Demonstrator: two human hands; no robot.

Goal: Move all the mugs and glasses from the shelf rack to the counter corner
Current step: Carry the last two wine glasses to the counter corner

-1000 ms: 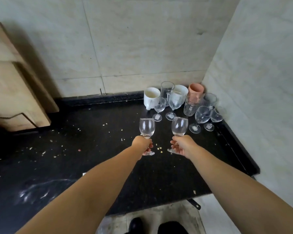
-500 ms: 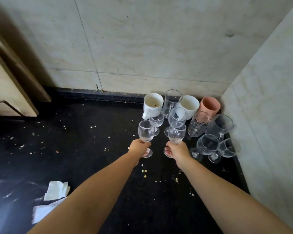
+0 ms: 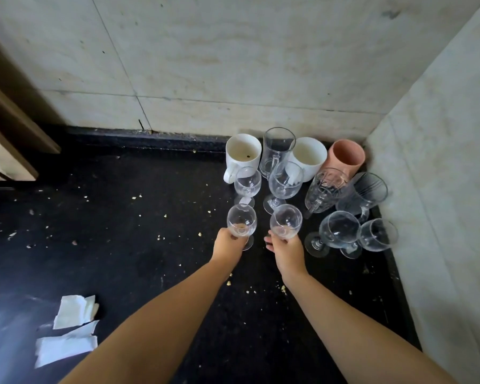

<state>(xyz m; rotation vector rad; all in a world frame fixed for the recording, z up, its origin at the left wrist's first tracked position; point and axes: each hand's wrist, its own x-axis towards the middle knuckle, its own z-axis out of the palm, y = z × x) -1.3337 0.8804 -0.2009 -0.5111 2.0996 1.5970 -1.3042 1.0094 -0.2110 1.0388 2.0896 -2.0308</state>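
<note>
Wine glasses, head view: left hand (image 3: pixel 227 243) wraps the stem of one small stemmed glass (image 3: pixel 241 223), right hand (image 3: pixel 287 249) pinches the stem of a second stemmed glass (image 3: pixel 286 220), both upright at frame centre, just in front of the cluster; can't tell if their feet touch the counter. Cluster sits in the counter corner, centre-right: white mug (image 3: pixel 242 156) with handle toward the camera, tall clear glass mug (image 3: pixel 276 151), second white mug (image 3: pixel 308 155), pink cup (image 3: pixel 345 157) tight in the corner, cut-glass mug (image 3: pixel 324 191), several more stemmed glasses in front and along the right wall. Small white sticker on the foot of one glass (image 3: pixel 246 187); no print legible. No brands readable anywhere. Counter (image 3: pixel 122 231) is black stone, speckled with pale crumbs; torn white paper scraps (image 3: pixel 70 328) lower left. Walls are pale marbled tile with grout lines; wooden panel edge (image 3: pixel 9 134) at upper left.
</note>
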